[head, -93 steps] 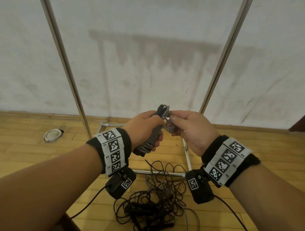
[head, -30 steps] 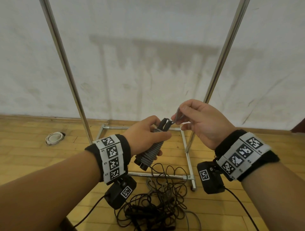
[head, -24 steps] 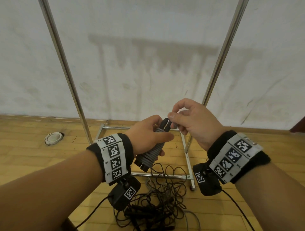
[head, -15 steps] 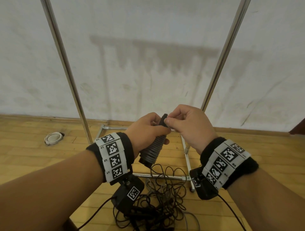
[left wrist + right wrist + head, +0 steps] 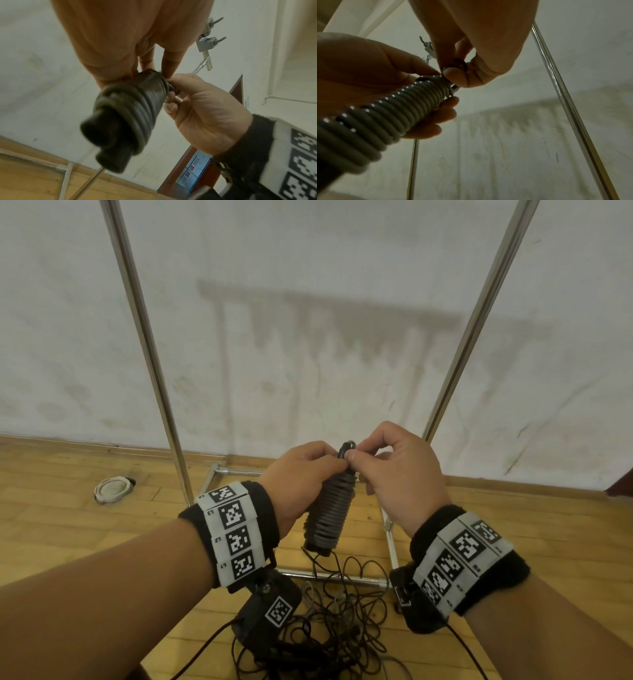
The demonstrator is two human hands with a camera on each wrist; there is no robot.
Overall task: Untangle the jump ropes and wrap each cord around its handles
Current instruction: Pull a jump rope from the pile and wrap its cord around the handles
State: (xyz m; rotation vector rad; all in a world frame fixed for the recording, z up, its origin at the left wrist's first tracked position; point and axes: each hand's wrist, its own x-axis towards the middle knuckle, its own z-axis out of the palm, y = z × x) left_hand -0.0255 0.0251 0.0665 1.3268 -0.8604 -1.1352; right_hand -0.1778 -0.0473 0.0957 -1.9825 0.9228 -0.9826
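Grey jump rope (image 5: 329, 508), cord coiled tight around its paired black handles, sitting dead centre of the head view, tilted with the top end leaning toward 1 o'clock and the butt ends pointing down toward 7. Being gripped around the upper coils by the left hand (image 5: 301, 474), fingers curled round the bundle, thumb up near the top. Being worked at the very tip by the right hand (image 5: 397, 474), thumb and forefinger pinching the last bit of cord (image 5: 452, 81) right at the handle tops, other fingers loosely curled behind. From the right wrist view, showing neat grey turns (image 5: 412, 102) stacked side by side, fingertip (image 5: 453, 77) pressing against the topmost loop. From the left wrist view, showing the two black handle ends (image 5: 106, 146) poking out below the winding, blurred and close to the lens. Lying on the wooden floor (image 5: 68, 529) at 6 o'clock, well below the hands: a tangled heap of black ropes (image 5: 329, 621), loops spilling over one another, a paler grey cord showing among them. Standing behind at 12 o'clock, a metal rack frame (image 5: 147, 364) with two upright poles against the white wall (image 5: 308, 285). Resting at 9 o'clock on the floor, a small white round object (image 5: 113, 489), too small to identify.
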